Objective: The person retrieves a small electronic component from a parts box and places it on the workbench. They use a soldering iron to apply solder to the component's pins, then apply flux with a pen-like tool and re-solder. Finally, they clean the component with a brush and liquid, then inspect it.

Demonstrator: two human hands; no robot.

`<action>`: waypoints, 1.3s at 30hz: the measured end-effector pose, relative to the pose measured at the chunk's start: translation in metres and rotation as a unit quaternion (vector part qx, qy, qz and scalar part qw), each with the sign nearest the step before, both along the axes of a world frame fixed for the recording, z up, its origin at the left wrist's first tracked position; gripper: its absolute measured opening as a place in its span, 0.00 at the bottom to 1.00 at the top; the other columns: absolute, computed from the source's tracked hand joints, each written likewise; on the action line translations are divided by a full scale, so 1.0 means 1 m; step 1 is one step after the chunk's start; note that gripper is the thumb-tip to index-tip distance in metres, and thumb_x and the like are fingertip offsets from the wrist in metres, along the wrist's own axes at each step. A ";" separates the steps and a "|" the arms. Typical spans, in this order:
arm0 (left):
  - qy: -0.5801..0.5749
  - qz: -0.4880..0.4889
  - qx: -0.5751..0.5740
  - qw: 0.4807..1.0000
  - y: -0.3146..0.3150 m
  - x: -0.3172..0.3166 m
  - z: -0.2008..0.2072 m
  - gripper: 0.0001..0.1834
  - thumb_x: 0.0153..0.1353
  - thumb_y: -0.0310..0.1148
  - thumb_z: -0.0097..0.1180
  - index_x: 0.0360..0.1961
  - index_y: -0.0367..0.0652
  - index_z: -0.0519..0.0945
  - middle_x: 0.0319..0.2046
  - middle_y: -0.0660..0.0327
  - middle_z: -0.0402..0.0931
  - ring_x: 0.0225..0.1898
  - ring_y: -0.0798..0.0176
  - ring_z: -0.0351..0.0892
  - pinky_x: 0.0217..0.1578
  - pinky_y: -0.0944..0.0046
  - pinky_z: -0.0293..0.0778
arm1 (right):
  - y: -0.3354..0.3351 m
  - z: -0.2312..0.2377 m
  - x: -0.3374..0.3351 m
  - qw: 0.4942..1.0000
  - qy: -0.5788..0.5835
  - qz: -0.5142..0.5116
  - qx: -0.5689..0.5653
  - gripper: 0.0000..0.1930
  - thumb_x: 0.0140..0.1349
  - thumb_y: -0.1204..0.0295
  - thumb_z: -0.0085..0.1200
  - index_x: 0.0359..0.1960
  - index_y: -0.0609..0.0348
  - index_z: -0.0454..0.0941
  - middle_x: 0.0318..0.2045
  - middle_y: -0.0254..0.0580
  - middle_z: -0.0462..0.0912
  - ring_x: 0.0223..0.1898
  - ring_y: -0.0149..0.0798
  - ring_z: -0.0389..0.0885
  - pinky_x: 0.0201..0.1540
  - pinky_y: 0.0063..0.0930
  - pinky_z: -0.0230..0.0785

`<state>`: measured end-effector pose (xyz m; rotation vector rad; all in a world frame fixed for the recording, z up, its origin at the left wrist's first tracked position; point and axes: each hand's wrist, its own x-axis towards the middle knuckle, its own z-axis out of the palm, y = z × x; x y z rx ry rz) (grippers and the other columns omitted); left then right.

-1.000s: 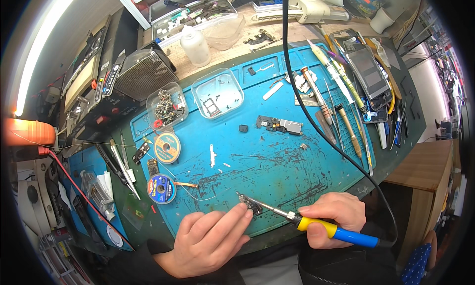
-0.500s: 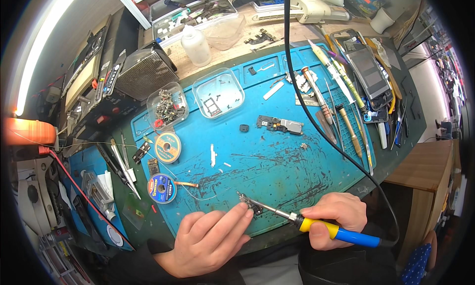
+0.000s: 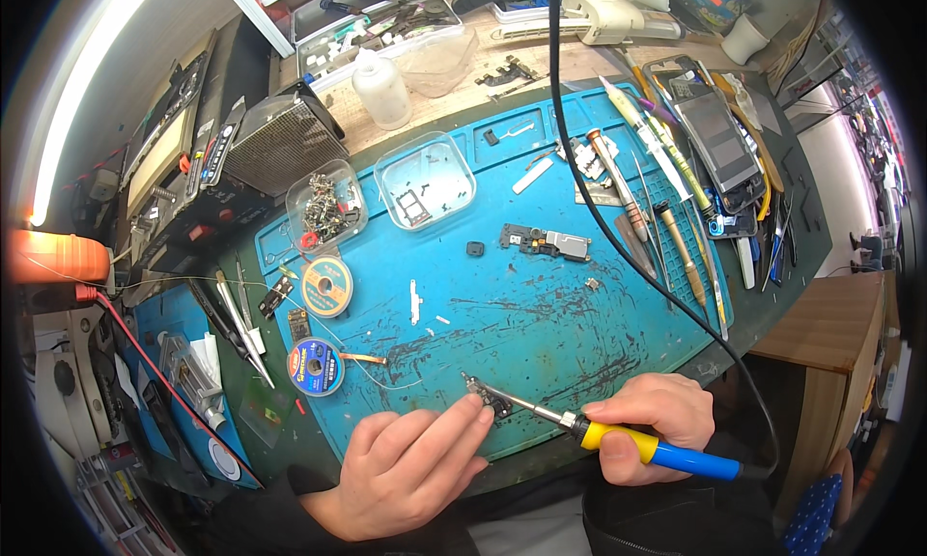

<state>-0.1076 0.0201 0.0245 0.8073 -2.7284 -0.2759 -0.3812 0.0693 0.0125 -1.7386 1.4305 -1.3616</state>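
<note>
In my right hand (image 3: 655, 426) is a yellow and blue soldering iron (image 3: 623, 444), its fingers wrapped round the yellow part of the handle. The iron's metal shaft slants up and left, and its tip reaches the small dark circuit board (image 3: 499, 404) near the mat's front edge. My left hand (image 3: 410, 459) presses its outstretched fingertips on that board from the left, hiding part of it. Whether the tip touches the board I cannot tell. Behind the hands, a dark and silver phone part (image 3: 546, 243) and a small black square piece (image 3: 475, 250) lie on the blue mat (image 3: 570, 344).
Two solder spools (image 3: 316, 367) stand at the left, with a loose strand of wire. Clear tubs (image 3: 426, 181) hold screws and small parts. Screwdrivers (image 3: 618, 181) and opened phones (image 3: 715, 136) line the right. The iron's black cable (image 3: 666, 291) arches over the mat.
The soldering iron and my right hand have shifted very slightly left. The cable has swung a little left at the top. My left hand has stayed put on the board.
</note>
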 end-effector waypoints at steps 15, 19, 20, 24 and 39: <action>-0.004 0.001 0.001 1.000 -0.001 0.000 0.001 0.27 0.58 0.39 0.71 0.59 0.43 0.88 0.64 0.66 0.81 0.51 0.66 0.75 0.47 0.62 0.70 | -0.003 0.000 0.000 1.000 -0.004 0.010 -0.003 0.09 0.59 0.68 0.72 0.37 0.59 0.91 0.22 0.36 0.87 0.19 0.36 0.85 0.24 0.26 0.76; -0.004 0.000 0.003 1.000 0.000 0.000 0.001 0.27 0.58 0.38 0.71 0.59 0.43 0.88 0.63 0.66 0.81 0.51 0.66 0.75 0.47 0.62 0.70 | -0.001 0.001 0.000 1.000 -0.008 0.007 0.005 0.10 0.59 0.67 0.71 0.38 0.59 0.91 0.22 0.37 0.87 0.20 0.36 0.86 0.24 0.26 0.77; -0.004 0.000 0.003 1.000 0.000 0.000 0.002 0.27 0.58 0.38 0.71 0.59 0.43 0.88 0.63 0.66 0.81 0.51 0.66 0.75 0.47 0.62 0.70 | 0.001 -0.001 0.000 1.000 -0.006 0.007 0.005 0.10 0.60 0.67 0.72 0.38 0.59 0.91 0.22 0.37 0.88 0.20 0.36 0.86 0.25 0.26 0.77; 0.001 0.000 0.002 1.000 0.002 0.001 -0.001 0.27 0.58 0.38 0.71 0.59 0.42 0.87 0.64 0.65 0.81 0.51 0.65 0.76 0.47 0.62 0.71 | 0.007 -0.001 -0.002 0.998 -0.052 -0.023 0.001 0.13 0.63 0.62 0.73 0.39 0.59 0.90 0.25 0.39 0.89 0.23 0.37 0.88 0.27 0.28 0.78; 0.053 -0.014 -0.064 0.996 0.001 -0.001 -0.006 0.28 0.61 0.37 0.71 0.61 0.39 0.82 0.59 0.64 0.79 0.52 0.62 0.78 0.50 0.60 0.71 | -0.149 0.224 -0.082 0.948 0.025 -0.134 -0.289 0.18 0.75 0.58 0.64 0.53 0.60 0.87 0.27 0.31 0.82 0.22 0.23 0.73 0.27 0.20 0.63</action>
